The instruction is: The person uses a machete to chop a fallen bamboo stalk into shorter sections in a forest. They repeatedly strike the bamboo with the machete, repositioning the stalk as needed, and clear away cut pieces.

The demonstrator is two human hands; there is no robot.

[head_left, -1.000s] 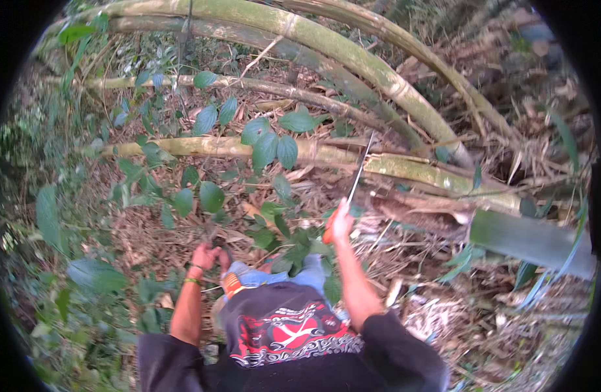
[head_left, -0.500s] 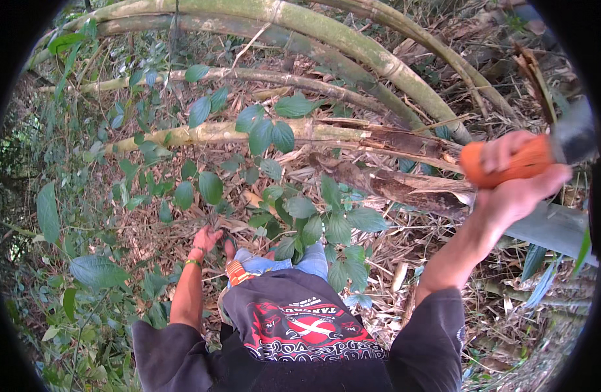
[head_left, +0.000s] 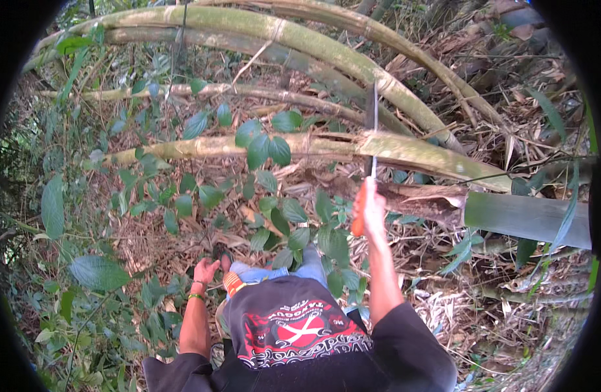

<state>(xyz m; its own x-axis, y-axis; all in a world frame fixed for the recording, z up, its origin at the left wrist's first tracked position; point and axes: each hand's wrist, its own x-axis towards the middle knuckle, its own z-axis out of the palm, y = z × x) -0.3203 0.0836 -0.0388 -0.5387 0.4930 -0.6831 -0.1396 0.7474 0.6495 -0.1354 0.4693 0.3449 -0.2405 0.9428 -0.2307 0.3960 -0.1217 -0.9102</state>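
My right hand [head_left: 373,208] is closed round the orange handle of a machete [head_left: 374,108]. Its long blade points away from me and lies across a yellowish bamboo pole [head_left: 418,151], meeting it where the surface is split and chipped. The pole hides none of the blade's far end, which reaches toward a thicker green bamboo stem [head_left: 352,53]. Down at my left side hangs my left hand [head_left: 206,270], holding nothing, its fingers loosely apart. Broad green leaves [head_left: 274,147] grow between me and the pole.
A cut green bamboo section [head_left: 525,219] lies at the right, beside a brown, peeling husk [head_left: 431,199]. Several arched stems cross the far side. Dry leaf litter [head_left: 157,228] covers the ground, and an orange-wrapped item [head_left: 233,283] sits at my waist.
My right hand has swung the machete from the raised far right down and leftward onto the bamboo pole. The left hand has dropped slightly, still at my side.
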